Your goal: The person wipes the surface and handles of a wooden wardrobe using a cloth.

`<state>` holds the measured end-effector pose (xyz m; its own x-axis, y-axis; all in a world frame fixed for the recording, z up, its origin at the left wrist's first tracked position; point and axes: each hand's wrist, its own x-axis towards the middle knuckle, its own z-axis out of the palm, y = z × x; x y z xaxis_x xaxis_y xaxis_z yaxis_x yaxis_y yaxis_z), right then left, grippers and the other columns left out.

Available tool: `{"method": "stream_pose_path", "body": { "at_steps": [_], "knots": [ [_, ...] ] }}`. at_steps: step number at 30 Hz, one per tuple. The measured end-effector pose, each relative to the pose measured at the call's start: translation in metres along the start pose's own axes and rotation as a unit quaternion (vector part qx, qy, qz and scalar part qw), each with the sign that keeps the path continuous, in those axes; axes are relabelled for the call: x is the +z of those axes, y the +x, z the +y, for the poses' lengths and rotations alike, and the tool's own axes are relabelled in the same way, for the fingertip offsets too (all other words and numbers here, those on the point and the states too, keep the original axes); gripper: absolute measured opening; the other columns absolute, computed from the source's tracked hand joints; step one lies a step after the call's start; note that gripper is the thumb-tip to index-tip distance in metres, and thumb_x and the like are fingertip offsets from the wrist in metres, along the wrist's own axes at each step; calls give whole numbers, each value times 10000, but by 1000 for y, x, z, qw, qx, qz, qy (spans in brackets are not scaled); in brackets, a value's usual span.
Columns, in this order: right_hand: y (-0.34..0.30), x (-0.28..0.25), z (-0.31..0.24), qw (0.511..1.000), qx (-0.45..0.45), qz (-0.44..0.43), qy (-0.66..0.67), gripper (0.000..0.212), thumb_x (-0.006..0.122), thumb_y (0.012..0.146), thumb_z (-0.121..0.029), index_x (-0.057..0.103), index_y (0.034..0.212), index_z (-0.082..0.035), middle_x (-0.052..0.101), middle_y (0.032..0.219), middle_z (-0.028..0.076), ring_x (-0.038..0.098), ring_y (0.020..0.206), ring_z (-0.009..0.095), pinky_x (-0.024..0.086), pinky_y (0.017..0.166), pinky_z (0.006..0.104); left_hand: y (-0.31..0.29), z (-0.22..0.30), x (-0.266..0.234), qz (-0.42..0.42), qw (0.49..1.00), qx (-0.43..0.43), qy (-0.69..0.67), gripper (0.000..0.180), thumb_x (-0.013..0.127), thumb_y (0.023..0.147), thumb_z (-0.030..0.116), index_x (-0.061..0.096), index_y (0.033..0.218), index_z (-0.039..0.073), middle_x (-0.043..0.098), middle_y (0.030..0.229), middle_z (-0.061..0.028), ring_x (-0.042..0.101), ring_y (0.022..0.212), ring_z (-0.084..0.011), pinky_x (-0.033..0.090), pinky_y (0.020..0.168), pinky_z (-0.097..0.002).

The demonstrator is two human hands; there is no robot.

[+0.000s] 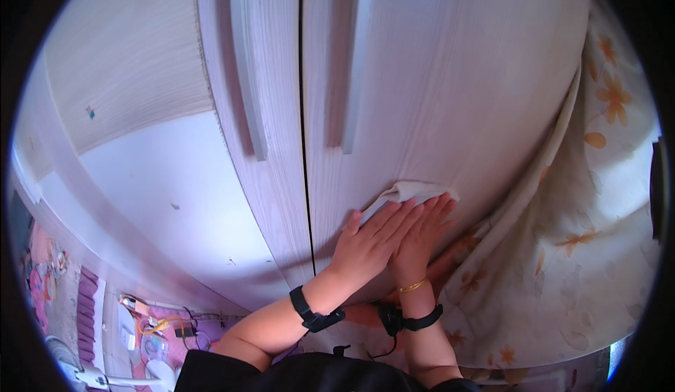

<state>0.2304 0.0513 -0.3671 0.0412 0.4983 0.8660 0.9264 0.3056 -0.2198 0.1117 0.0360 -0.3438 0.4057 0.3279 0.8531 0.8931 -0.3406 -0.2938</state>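
Note:
A folded white cloth [413, 191] lies against the pale wood-grain cabinet door [450, 97], low on the right-hand door. My left hand [369, 241] presses flat on it, fingers stretched out toward the upper right and thumb at the cloth's left edge. Close against it, partly behind its fingers, is my right hand [418, 241], also stretched out, with its fingertips on the cloth's right end. Neither hand curls round the cloth. The part of the cloth beneath the palms is hidden.
Two long vertical handles [246, 75] [355, 75] flank the dark gap between the doors. A flower-patterned fabric [541, 286] hangs at the right, close to my right arm. Cables and small items [165, 329] lie at lower left, near a purple curtain [87, 315].

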Motion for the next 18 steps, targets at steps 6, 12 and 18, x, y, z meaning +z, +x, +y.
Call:
{"method": "stream_pose_path", "body": {
  "at_steps": [6, 12, 18],
  "knots": [
    [11, 0, -16, 999, 6, -6, 38, 663, 351, 1014, -268, 27, 1540, -28, -12, 1611, 189, -66, 1481, 384, -78, 1118, 609, 4, -11, -2, 6, 1000, -12, 23, 575, 444, 919, 210, 385, 1490, 251, 295, 1575, 6, 191, 1479, -189, -44, 1150, -572],
    [34, -13, -21, 1000, 5, -5, 13, 657, 367, 1010, -280, 77, 1536, -14, 4, 1611, 188, -42, 1483, 384, -101, 1115, 599, 25, -18, -14, 27, 999, -19, 28, 552, 451, 923, 218, 416, 1473, 252, 319, 1563, 6, 222, 1470, -175, -35, 1152, -565],
    [-5, 10, -27, 1000, -19, 5, 0, 670, 388, 997, -261, 71, 1541, -31, 18, 1610, 192, -32, 1473, 422, -90, 1106, 630, -27, -17, 2, 4, 1000, -24, 14, 541, 454, 924, 206, 431, 1464, 246, 294, 1574, -8, 121, 1495, -221, -61, 1148, -572]
  ]
}}
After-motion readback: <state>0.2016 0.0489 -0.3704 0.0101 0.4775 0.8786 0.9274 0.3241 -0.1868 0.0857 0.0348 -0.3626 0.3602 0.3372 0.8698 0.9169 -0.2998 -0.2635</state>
